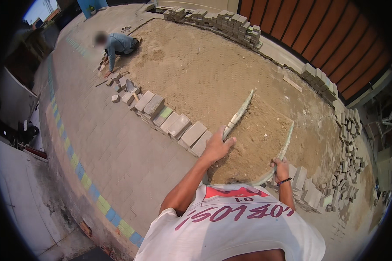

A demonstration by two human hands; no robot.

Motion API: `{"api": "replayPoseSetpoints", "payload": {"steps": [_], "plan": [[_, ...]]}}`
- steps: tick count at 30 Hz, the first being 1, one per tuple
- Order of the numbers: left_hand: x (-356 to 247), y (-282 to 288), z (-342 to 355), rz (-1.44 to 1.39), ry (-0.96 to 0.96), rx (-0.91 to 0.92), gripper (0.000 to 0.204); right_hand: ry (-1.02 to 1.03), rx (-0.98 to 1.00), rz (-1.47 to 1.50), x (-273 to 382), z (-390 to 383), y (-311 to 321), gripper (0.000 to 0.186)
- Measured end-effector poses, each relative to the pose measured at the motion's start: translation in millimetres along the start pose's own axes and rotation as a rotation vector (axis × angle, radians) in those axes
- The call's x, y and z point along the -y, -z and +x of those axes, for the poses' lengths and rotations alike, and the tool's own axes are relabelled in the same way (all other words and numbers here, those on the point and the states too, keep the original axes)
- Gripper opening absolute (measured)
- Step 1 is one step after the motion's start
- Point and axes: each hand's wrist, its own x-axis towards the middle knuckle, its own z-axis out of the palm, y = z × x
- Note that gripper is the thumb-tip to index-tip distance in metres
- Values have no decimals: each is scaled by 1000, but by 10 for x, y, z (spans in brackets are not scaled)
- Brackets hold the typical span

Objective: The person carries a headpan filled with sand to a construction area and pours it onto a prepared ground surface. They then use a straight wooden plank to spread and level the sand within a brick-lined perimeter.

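I have both hands at the near end of a sand carrier (pixel 239 114), a spread or vessel with pale green-white edges; whether it is a sheet or a rigid tray I cannot tell. My left hand (pixel 217 145) grips its left edge, fingers curled round it, the thumb lying toward the right over the sand. My right hand (pixel 281 169) is closed on the right edge, lower and nearer the body, with a dark bead bracelet (pixel 284 181) at the wrist. Between the two edges I see a heap of loose brown sand (pixel 250 141), close in front of the white shirt (pixel 231 230). The carrier sits at the near side of a wide sand bed (pixel 196 65), just to the right of a row of grey paving blocks (pixel 178 126) that runs along the bed's left border. A trowel (pixel 130 85) lies among the blocks at that row's far end. Farther left, a co-worker (pixel 121 45) crouches at the bed's edge, one hand down by some loose blocks. On the far side, stacked blocks (pixel 233 25) stand in a line, and to the right of them rises a brown slatted gate (pixel 313 35). A short plank (pixel 292 84) lies in front of it on the bed. More blocks are heaped in a loose pile (pixel 347 150) at the right.
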Motion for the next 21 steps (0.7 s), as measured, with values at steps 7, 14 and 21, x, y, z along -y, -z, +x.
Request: {"api": "replayPoseSetpoints", "payload": {"steps": [7,14,21], "plan": [[-110,-25,526,-33,-72,45,66,49,-80,-33,87,371,-35,5],[-94,-279,1528,5,-93,82,63,15,-84,-32,268,1240,-93,5],[-169,-739,2682,34,69,131,60,-78,-27,-15,206,2689,102,6]]}}
